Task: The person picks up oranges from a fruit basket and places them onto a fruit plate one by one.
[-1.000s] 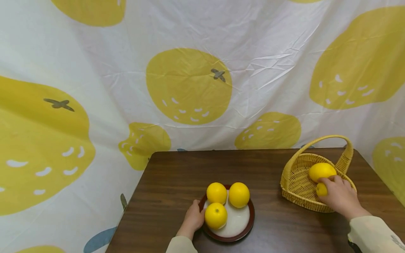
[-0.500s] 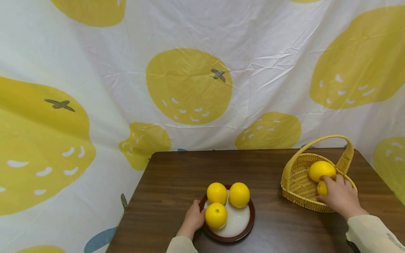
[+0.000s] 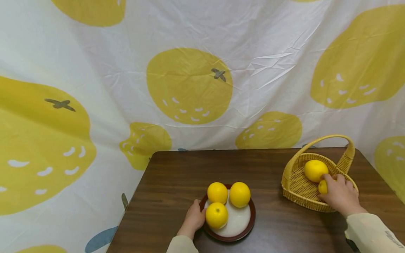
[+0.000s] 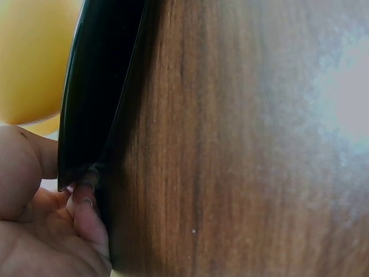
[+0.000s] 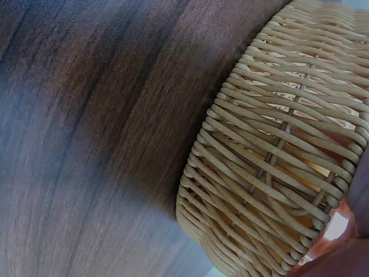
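A white cloth (image 3: 265,28) printed with large yellow fruit hangs behind a dark, wood-grained surface (image 3: 177,175), where a person in pale sleeves attends to a plate and a basket. Near the far right corner of the surface, the straw-coloured woven basket (image 3: 299,182) stands under its tall arched handle (image 3: 329,136). Inside, by the basket's right rim, the person's right grip (image 3: 341,195) curls round a yellow fruit (image 3: 322,187); its smooth, bright end bears a small mark, the rest hidden by the fingers. Just beyond lies a second basket fruit (image 3: 315,170), plump, slightly oval and softly shining. Left of the surface's middle, well in from its far edge, the left grip (image 3: 193,218) pinches the left rim of a round plate (image 3: 252,220), thumb above and fingertips beneath. The plate is white inside a red-brown rim. On it rest three glossy, round, vivid yellow fruits: a far left fruit (image 3: 217,192), a far right fruit (image 3: 239,194) and a near fruit (image 3: 216,216), the last showing a dull stem spot on top
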{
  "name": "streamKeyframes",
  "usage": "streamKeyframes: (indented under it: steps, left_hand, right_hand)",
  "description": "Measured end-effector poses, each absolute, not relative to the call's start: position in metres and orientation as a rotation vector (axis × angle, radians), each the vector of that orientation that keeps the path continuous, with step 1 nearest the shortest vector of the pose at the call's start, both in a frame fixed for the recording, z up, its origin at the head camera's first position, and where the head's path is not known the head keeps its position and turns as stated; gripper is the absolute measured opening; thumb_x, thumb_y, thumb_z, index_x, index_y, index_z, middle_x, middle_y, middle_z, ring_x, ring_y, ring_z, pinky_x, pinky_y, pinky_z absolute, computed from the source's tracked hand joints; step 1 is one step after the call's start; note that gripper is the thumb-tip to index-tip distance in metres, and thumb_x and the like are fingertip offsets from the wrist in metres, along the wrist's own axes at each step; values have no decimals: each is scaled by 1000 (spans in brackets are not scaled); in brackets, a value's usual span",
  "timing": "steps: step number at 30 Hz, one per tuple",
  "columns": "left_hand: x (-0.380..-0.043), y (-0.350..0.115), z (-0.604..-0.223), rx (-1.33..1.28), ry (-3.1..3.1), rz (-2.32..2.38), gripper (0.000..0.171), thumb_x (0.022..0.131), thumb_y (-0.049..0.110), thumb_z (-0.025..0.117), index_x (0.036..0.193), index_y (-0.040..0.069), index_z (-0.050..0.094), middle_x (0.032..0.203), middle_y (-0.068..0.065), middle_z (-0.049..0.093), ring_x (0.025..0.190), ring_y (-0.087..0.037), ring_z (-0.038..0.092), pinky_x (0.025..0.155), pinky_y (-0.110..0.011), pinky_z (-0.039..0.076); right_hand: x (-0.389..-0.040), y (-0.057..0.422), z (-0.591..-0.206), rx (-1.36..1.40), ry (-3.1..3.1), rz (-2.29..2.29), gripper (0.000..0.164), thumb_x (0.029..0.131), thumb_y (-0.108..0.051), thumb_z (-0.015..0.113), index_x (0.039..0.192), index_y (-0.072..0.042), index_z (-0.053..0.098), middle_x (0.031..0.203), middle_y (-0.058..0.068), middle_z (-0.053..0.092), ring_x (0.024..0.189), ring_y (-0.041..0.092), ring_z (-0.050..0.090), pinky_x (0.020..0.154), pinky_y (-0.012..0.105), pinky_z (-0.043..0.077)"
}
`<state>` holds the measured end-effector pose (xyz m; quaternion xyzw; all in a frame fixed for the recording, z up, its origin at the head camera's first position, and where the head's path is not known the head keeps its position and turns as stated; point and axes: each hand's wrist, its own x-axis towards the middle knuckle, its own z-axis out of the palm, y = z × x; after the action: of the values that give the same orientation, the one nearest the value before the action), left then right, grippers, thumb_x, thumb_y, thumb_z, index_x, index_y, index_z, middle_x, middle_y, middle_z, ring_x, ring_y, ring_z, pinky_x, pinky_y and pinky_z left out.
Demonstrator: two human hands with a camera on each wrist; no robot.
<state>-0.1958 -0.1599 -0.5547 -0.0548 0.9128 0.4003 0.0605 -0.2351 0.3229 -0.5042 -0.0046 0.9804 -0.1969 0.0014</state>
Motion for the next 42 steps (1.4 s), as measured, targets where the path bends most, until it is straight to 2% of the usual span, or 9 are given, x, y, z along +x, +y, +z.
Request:
streamKeyframes:
  steps: [14, 20, 26, 42]
  left_hand:
    - [-197, -160, -558, -153, 2779, 1213, 40, 99, 13, 62, 129, -10, 49, 124, -30, 61, 117, -45, 59, 101, -60, 46]
    - [-196, -160, -557, -160, 2774, 1212, 39, 99, 13, 62, 129, -10, 49, 124, -30, 62, 117, -46, 59, 101, -60, 46]
    - [-195, -160, -557, -160, 2777, 1212, 39, 99, 13, 61, 128, -9, 50, 123, -30, 62, 116, -45, 60, 100, -60, 46]
    - [-196, -160, -556, -151, 2773, 1227, 38, 99, 13, 61, 128, -9, 50, 120, -30, 63, 113, -45, 61, 98, -60, 47]
  right_hand:
    - [-235, 324, -506, 1, 3082, -622, 68, 80, -24, 80, 131, 1, 41, 116, 44, 38, 100, 66, 40, 75, 68, 34]
    - [-235, 326, -505, -7, 3079, -619, 67, 82, -22, 76, 134, 2, 40, 117, 45, 39, 101, 66, 40, 75, 68, 35]
    - [-236, 327, -505, -23, 3080, -604, 67, 84, -23, 72, 136, 4, 38, 111, 43, 42, 94, 60, 43, 72, 63, 37]
    - [-233, 327, -505, -44, 3112, -651, 71, 85, -28, 71, 136, 8, 39, 122, 46, 40, 101, 64, 43, 73, 64, 39]
